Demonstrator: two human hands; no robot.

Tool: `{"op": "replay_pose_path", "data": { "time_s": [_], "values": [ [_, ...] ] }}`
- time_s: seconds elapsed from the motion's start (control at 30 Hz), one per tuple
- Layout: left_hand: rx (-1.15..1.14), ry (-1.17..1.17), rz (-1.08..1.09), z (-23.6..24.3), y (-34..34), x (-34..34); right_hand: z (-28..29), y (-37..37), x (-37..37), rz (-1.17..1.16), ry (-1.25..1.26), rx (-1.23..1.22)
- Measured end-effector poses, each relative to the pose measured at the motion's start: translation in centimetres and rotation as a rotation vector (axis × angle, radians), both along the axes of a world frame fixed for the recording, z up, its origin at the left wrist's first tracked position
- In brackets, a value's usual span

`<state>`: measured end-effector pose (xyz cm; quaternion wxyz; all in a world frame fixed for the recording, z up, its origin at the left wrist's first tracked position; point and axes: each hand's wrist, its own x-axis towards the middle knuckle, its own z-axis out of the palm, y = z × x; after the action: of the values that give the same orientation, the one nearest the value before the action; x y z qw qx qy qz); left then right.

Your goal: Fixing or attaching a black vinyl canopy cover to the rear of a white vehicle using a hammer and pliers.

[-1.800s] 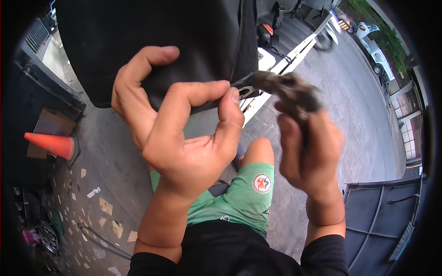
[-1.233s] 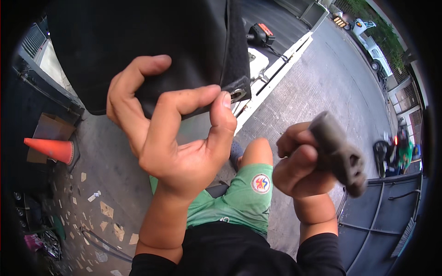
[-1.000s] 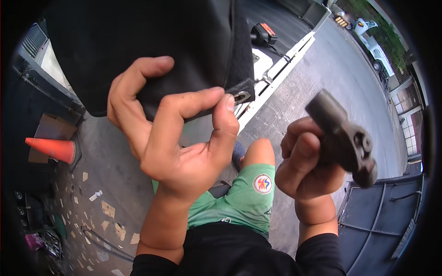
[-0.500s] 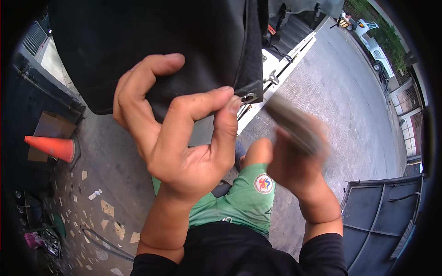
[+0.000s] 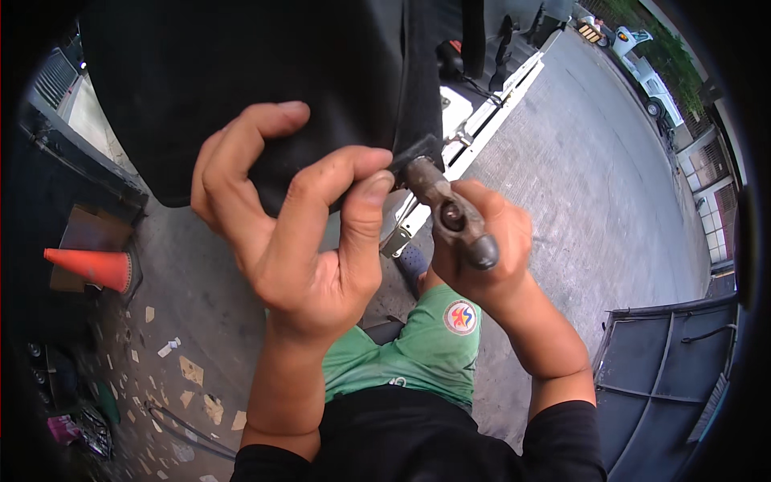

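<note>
Left hand: I see the left hand (image 5: 309, 233) pinching, thumb and index fingertip closed on the lower edge of the black sheet (image 5: 265, 64), near its right-hand corner. The other fingers curl loosely in front of the sheet.
Right hand: The right hand (image 5: 490, 233) is wrapped round a ball-peen hammer (image 5: 450, 213) just below its head; most of the handle is hidden from me.
Hammer head: It slants across the sheet's corner, flat face up and to the left, rounded end down and to the right. The face is at the corner, just beside the left fingertips; I cannot tell whether it touches, and it covers what lies beneath.
Black sheet: It hangs across the upper left of my view, smooth, with a rougher strip along its right edge.
White rail: Behind the corner, a white rail (image 5: 514, 96) runs up to the right, with a small metal latch (image 5: 459, 138) near its lower part.
Lap: Green shorts (image 5: 401, 353) with a round emblem, below the hands; a dark clog (image 5: 412, 261) shows beyond the knee.
Left ground: An orange traffic cone (image 5: 92, 267) lies tipped in my view before cardboard (image 5: 95, 229); pale scraps (image 5: 191, 369) are strewn nearer.
Right side: A dark metal panel (image 5: 666, 361) at lower right; a white vehicle (image 5: 649, 79) farther up the road.
</note>
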<state>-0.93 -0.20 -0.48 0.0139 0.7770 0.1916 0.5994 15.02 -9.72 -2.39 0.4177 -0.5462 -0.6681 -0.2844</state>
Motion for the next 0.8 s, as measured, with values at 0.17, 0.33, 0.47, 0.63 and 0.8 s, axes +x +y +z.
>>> {"op": "replay_pose_path", "data": {
  "time_s": [0.17, 0.33, 0.47, 0.63, 0.8],
  "values": [
    [0.121, 0.102, 0.058, 0.3, 0.9, -1.0, 0.3, -1.2, -0.3, 0.003, -0.022, 0.149],
    [0.319, 0.186, 0.074, -0.4, 2.3, -1.8, -1.1, -2.7, -1.1, 0.267, 0.262, -0.03],
    [0.404, 0.204, 0.038, 0.3, 3.5, -2.1, -2.7, -3.3, -1.6, 0.256, 0.208, 0.051],
    [0.374, 0.232, -0.024, 1.9, 3.2, -2.1, -3.5, -0.3, -2.2, 0.119, 0.206, 0.154],
    [0.328, 0.233, -0.09, 2.5, 3.4, -1.6, -3.6, 1.3, -2.4, 0.073, 0.227, 0.198]
  ]
}}
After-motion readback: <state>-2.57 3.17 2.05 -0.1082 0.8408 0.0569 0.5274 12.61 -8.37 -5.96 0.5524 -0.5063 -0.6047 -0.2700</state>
